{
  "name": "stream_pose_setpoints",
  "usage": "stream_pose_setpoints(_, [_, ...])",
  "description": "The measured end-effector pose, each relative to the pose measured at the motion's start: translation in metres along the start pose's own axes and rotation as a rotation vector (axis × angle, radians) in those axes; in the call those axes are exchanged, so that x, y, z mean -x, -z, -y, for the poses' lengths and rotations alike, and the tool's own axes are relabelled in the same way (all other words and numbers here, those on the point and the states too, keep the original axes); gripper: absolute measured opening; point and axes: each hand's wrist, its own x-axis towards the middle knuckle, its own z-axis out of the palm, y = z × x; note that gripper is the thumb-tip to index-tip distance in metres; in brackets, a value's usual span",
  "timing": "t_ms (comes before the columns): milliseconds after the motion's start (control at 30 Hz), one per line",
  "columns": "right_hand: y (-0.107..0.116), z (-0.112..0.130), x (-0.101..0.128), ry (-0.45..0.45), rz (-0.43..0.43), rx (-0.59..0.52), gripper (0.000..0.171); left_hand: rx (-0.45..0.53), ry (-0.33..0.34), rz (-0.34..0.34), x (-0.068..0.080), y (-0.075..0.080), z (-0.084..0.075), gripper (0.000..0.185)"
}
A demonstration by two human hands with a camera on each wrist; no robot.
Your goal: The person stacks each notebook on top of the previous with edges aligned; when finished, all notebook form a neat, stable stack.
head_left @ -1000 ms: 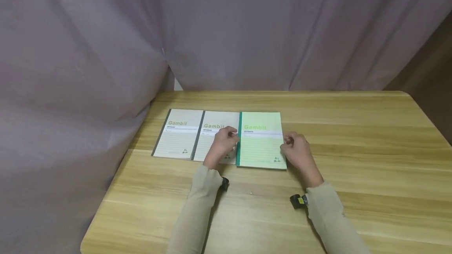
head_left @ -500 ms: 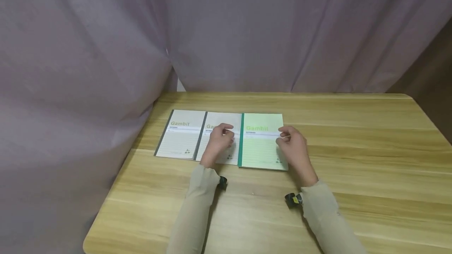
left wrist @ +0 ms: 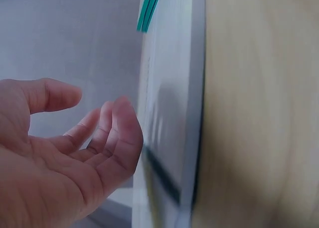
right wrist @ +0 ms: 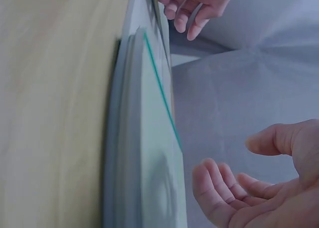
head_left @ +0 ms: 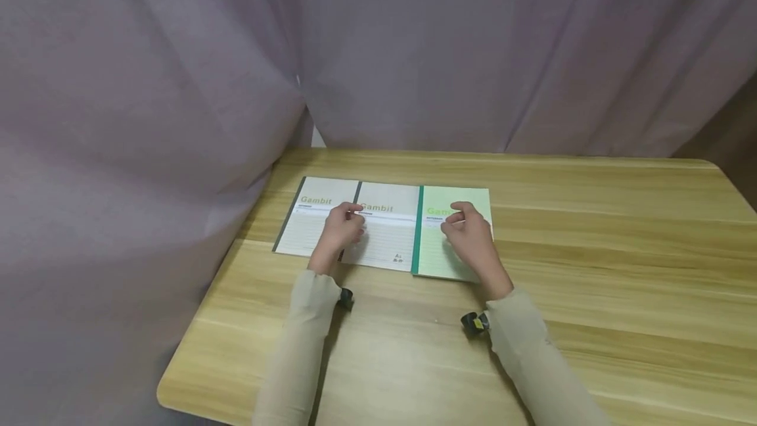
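Observation:
Three notebook covers lie side by side on the table: a white notebook (head_left: 296, 234) with a dark spine at left, another white notebook (head_left: 384, 236) in the middle, and a green notebook (head_left: 434, 258) with a green spine at right. Two green spines (left wrist: 149, 11) show one on the other in the left wrist view. My left hand (head_left: 340, 232) hovers over the seam between the white notebooks, thumb and fingers apart and holding nothing. Above the green cover, my right hand (head_left: 473, 240) also holds nothing, its fingers loosely bent. Each hand hides part of a cover.
The wooden table (head_left: 591, 281) extends to the right and in front of the notebooks. A grey-purple curtain (head_left: 414, 51) hangs behind the table and down its left side. Each wrist carries a small black camera (head_left: 475, 325).
My left hand has moved left, off the middle notebook's right part. My right hand has left the green notebook's right edge and moved left above its cover. The view has shifted slightly.

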Motion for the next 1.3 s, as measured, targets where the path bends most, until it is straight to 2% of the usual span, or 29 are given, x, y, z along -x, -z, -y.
stream_pose_setpoints(167, [-0.012, 0.012, -0.003, -0.004, 0.039, -0.05, 0.052, 0.02, 0.019, -0.006, -0.004, 0.018, 0.001, 0.04])
stream_pose_setpoints(533, [-0.041, 0.039, -0.006, -0.01, 0.091, -0.113, 0.055, -0.048, 0.003, 0.013, -0.011, 0.054, -0.001, 0.042])
stream_pose_setpoints(767, [-0.059, 0.053, -0.009, -0.006, 0.095, -0.126, 0.054, 0.018, -0.003, 0.004, -0.011, 0.074, 0.002, 0.043])
stream_pose_setpoints(900, [-0.069, 0.058, -0.009, 0.002, 0.102, -0.126, 0.054, 0.021, 0.012, 0.012, -0.011, 0.091, 0.007, 0.044])
stream_pose_setpoints(1133, [-0.095, 0.068, -0.011, 0.015, 0.126, -0.118, 0.053, -0.015, 0.049, -0.045, -0.007, 0.125, 0.016, 0.046])
stream_pose_setpoints(1300, [-0.11, 0.076, -0.011, 0.029, 0.14, -0.096, 0.052, -0.015, 0.094, -0.052, -0.005, 0.138, 0.024, 0.047])
